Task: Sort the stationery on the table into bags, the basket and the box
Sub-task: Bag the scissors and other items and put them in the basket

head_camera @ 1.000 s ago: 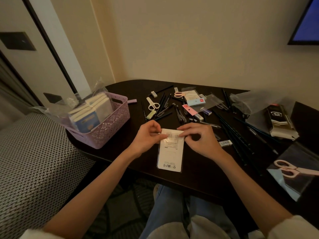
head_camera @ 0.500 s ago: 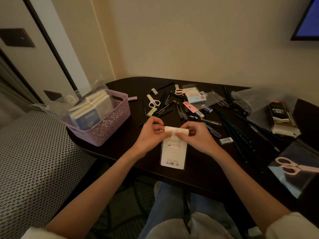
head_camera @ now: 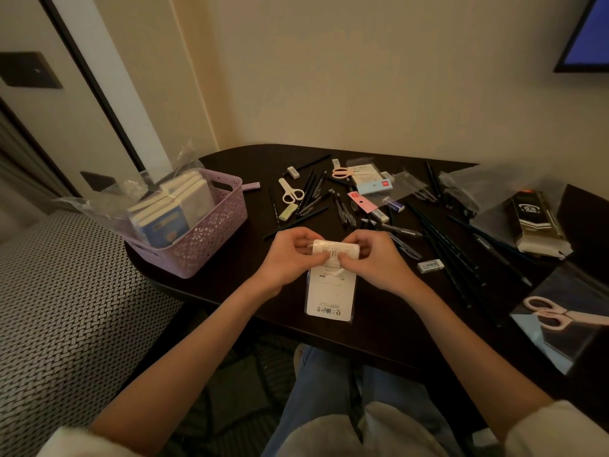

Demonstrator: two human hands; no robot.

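A small white printed bag [head_camera: 331, 291] lies near the front edge of the dark table [head_camera: 250, 291]. Its top flap with a barcode is folded over. My left hand [head_camera: 291, 258] pinches the flap's left end and my right hand [head_camera: 372, 258] pinches its right end. A purple lattice basket [head_camera: 211, 232] stands at the table's left and holds several notebooks in clear wrap. Loose pens, pencils, erasers and white scissors [head_camera: 290, 191] lie scattered behind my hands.
A black box [head_camera: 535, 222] lies on clear plastic at the right. Pink scissors [head_camera: 557, 313] rest on a clear bag at the near right. A small eraser [head_camera: 430, 265] sits right of my hands. A patterned seat [head_camera: 66, 308] is to the left.
Both hands have lifted the top of the white bag and folded its barcode flap over. The bag's lower part stays on the table.
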